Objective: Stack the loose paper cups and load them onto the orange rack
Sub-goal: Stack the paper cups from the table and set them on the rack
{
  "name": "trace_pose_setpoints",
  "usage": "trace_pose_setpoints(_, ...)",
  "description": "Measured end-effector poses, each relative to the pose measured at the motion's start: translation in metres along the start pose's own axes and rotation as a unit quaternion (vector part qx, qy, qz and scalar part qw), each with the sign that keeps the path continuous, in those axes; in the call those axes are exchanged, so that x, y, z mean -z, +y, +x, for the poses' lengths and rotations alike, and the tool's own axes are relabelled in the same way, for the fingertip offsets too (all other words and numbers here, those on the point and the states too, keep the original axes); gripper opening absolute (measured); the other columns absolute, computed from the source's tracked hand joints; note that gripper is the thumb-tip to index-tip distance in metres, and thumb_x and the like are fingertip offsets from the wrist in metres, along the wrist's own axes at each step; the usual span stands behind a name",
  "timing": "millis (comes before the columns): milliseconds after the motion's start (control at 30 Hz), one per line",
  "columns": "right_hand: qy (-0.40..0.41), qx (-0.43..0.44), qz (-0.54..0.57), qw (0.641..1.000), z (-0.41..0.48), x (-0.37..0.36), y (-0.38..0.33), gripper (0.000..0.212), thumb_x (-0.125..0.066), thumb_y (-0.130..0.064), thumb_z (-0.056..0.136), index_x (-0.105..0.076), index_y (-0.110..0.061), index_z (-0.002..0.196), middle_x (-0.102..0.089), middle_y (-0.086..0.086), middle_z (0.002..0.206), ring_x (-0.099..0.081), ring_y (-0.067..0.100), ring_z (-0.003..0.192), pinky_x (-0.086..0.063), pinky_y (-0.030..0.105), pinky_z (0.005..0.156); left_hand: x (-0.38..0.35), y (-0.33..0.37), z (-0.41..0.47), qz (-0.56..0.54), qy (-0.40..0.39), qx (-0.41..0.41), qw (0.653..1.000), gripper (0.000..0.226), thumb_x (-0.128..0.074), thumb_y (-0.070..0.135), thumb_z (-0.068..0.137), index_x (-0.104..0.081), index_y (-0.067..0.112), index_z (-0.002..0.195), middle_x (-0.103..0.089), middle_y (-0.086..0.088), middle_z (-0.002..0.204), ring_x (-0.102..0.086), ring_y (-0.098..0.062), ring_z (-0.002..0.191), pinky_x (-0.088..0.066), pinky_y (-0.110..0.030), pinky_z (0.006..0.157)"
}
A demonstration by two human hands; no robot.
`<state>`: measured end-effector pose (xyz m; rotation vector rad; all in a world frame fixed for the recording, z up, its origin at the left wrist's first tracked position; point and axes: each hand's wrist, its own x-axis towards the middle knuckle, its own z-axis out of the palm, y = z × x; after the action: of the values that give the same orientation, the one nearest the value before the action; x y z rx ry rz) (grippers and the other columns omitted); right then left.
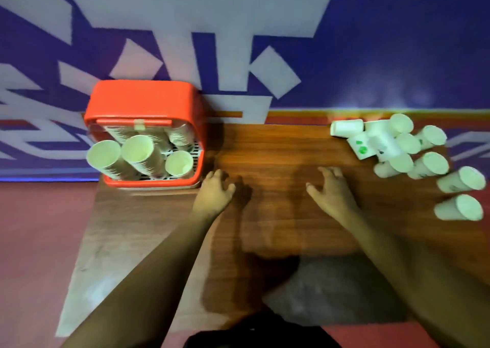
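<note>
Head view, looking down. My left hand point(216, 188) and right hand point(332, 188) lie open over the middle of the tabletop point(278, 146), fingers loosely spread and gripping nothing; I cannot tell whether the palms touch the wood. The left hand is just beside the orange rack point(143, 95), which stands at the far left corner and already carries several tall cup stacks point(138, 150) that lean towards me. The loose paper cups point(397, 146) lie heaped on their sides near the far right corner, with two outlying cups point(461, 179) strung along the right edge, well apart from the rack. I judge the task partly done, with the heap as the next pick. Risks: a cup on its side rolls easily, so a careless reach into the heap may push the outliers over the right edge; a squeezed rim may buckle and jam the nesting; a new stack pressed into the rack may tip the leaning ones.
</note>
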<state>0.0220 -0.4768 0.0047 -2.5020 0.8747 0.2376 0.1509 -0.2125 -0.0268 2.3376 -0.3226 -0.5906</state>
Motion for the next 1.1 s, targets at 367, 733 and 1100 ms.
trace_pose_setpoints(367,0.095,-0.074,0.001,0.993,0.019,0.104,0.191,0.061,-0.061,-0.037,0.089,-0.042,-0.009,0.139,-0.036,0.015,0.143,-0.044,0.033,0.128,-0.041,0.04,0.103,-0.158,0.217,0.045,0.046,-0.077,-0.146,0.985,0.039,-0.062,0.027,0.092,-0.057,0.007,0.125,-0.057,-0.013,0.125,-0.052,-0.027,0.119,-0.039,-0.028,0.098)
trace_pose_setpoints(733,0.092,-0.017,-0.017,0.996,0.087,0.094,0.257,0.043,-0.061,-0.024,0.085,-0.057,-0.003,0.123,-0.049,0.016,0.124,-0.044,0.035,0.121,-0.035,0.041,0.106,-0.276,0.32,0.132,0.201,-0.091,-0.317,0.922,0.078,-0.068,0.012,0.082,-0.034,0.019,0.152,-0.023,-0.01,0.16,-0.023,-0.03,0.147,-0.028,-0.042,0.118)
trace_pose_setpoints(1100,0.126,0.055,-0.01,0.99,0.092,0.071,0.284,0.017,-0.058,-0.02,0.09,-0.071,-0.012,0.097,-0.062,0.005,0.103,-0.051,0.025,0.093,-0.048,0.037,0.082,-0.314,0.309,0.141,0.358,-0.078,-0.401,0.84,0.043,-0.065,0.028,0.088,-0.06,0.021,0.129,-0.052,-0.009,0.133,-0.046,-0.031,0.126,-0.029,-0.04,0.1)
